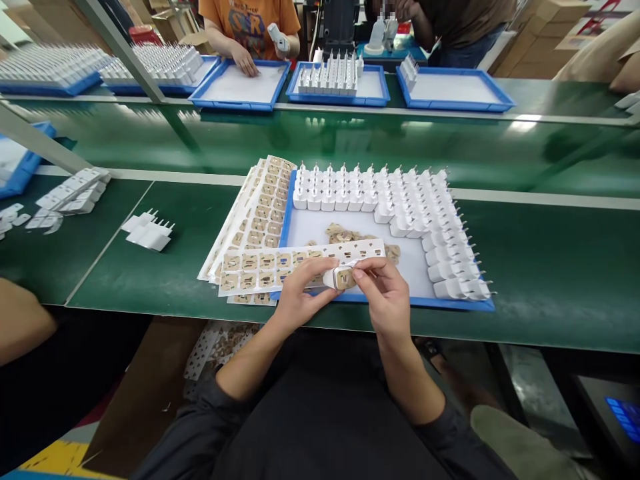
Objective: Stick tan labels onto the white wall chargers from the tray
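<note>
My left hand (pixel 301 295) grips a white plug adapter (pixel 329 279) by its sides, low over the front of a blue-rimmed tray (pixel 440 303). A tan sticker (pixel 344 277) lies on the adapter's facing end. My right hand (pixel 387 298) is closed in a pinch at the right edge of that end; whether its fingertips hold the sticker or the adapter cannot be made out. Beneath my hands, a sheet of tan stickers (pixel 253 269) crosses the tray's front left corner. White adapters (pixel 400 193) with pins up line the tray's back and right side. Crumpled tan pieces (pixel 345 233) lie inside.
More sticker sheets (pixel 260 200) are stacked left of the tray. A few adapters (pixel 149 230) and other white parts (pixel 75 192) lie farther left, near a bystander's arm (pixel 23 320). Across the green belt (pixel 320 137), co-workers stand behind blue trays (pixel 240 103). A slanted post (pixel 123 50) rises at left.
</note>
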`<state>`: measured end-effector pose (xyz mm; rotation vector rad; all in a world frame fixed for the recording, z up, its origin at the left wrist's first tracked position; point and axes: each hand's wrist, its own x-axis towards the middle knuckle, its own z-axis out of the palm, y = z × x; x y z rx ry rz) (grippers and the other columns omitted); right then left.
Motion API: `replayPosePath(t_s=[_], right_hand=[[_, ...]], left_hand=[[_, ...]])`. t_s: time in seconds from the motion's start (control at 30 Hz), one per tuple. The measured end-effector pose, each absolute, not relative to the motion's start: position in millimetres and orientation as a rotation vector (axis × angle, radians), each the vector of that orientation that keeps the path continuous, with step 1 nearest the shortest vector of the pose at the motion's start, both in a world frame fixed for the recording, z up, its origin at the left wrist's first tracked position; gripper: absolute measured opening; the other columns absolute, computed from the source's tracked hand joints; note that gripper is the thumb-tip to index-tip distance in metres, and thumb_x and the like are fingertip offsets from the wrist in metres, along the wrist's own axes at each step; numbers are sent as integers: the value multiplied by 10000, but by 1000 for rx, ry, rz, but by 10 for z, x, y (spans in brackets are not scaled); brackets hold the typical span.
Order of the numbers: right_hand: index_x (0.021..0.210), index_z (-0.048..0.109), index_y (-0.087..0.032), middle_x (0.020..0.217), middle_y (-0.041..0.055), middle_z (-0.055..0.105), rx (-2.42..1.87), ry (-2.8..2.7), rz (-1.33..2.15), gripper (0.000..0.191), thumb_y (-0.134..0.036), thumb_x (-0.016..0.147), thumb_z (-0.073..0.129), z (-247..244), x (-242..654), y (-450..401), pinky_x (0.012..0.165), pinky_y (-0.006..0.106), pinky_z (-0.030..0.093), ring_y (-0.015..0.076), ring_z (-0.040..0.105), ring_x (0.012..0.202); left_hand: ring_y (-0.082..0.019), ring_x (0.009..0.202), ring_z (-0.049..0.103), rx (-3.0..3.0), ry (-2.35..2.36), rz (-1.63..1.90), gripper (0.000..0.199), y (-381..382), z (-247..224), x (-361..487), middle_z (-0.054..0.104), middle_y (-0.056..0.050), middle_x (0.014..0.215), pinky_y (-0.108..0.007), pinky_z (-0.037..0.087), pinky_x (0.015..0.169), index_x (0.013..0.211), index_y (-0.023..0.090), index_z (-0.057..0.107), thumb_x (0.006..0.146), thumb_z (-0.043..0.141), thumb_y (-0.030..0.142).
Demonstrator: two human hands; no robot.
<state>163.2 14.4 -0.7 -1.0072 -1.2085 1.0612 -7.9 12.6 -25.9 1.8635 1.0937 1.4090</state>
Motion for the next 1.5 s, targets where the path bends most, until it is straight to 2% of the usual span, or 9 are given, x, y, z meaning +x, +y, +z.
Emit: replayPosePath(t_s=[0.6,0.87,1.13,1.2,1.27,1.37,1.5], right_hand=[[947,688,-248,892,16,694,-1044,-1285,934,41,-282,925,691,3,1593,105,806,317,572,167,669,854],[953,668,-238,840,4,692,-1107,-1347,825,95,-280,895,729,39,1540,84,749,326,597,159,682,774],[963,664,-245,847,14,675,-1143,-1481,585,67,-225,908,696,33,1488,81,717,346,593,168,662,746],[969,670,-253,845,24,662,-1146,-1542,470,84,-217,899,698,49,1476,80,706,356,596,187,644,773],[1022,677,-259,926,53,649,-1171,-1568,427,153,-246,877,725,77,1479,84,672,350,605,207,632,836],[1149,671,-279,1126,83,614,-1169,-1589,675,296,-298,862,741,109,1516,106,650,301,619,207,633,952],[1199,688,-312,1244,72,608,-973,-1516,1188,327,-294,874,717,42,1559,166,835,326,622,229,616,1163]], left_hand=[[-252,1162,694,1857,1104,1413,364,120,-250,-74,755,-84,1204,-425,551,1016,1208,258,657,860,763,238],[-260,1142,702,1841,1179,1381,321,101,-252,-72,761,-85,1180,-438,558,1010,1183,251,676,881,750,332],[-258,1182,683,1849,1132,1423,345,103,-280,-84,745,-83,1222,-455,534,1049,1215,269,658,882,751,268],[-256,1188,679,1843,1115,1441,336,105,-302,-77,744,-82,1219,-461,522,1068,1202,267,658,880,752,254],[-255,1206,671,1779,1094,1462,317,107,-343,-63,733,-90,1233,-464,521,1076,1184,263,653,882,749,259],[-249,1228,665,1611,1044,1495,302,115,-420,-42,713,-107,1253,-443,550,1052,1166,251,629,893,742,316],[-242,1209,683,1490,1014,1549,349,130,-484,-36,714,-106,1220,-403,587,996,1124,241,608,862,771,405]])
